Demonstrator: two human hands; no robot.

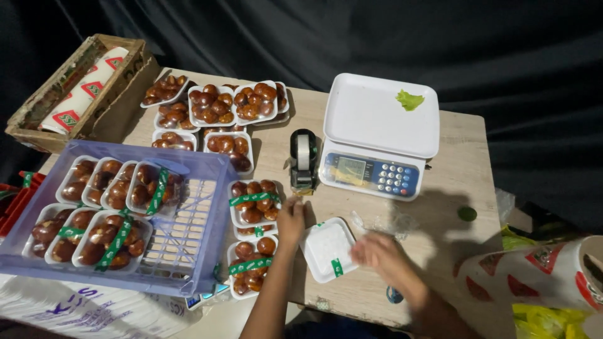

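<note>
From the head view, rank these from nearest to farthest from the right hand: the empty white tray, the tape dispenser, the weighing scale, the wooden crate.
Measured from the right hand:
1. Empty white tray, just to its left, close beside it.
2. Tape dispenser, up and to the left, mid-table.
3. Weighing scale, straight behind; too close to the dispenser to rank firmly.
4. Wooden crate, far back-left corner.

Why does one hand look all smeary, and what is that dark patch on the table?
In the head view, the right hand is smeared by motion blur, while the left hand beside the empty white tray looks sharper; the dark patch is a shadow on the table below the scale; the backdrop is very dark.
</note>
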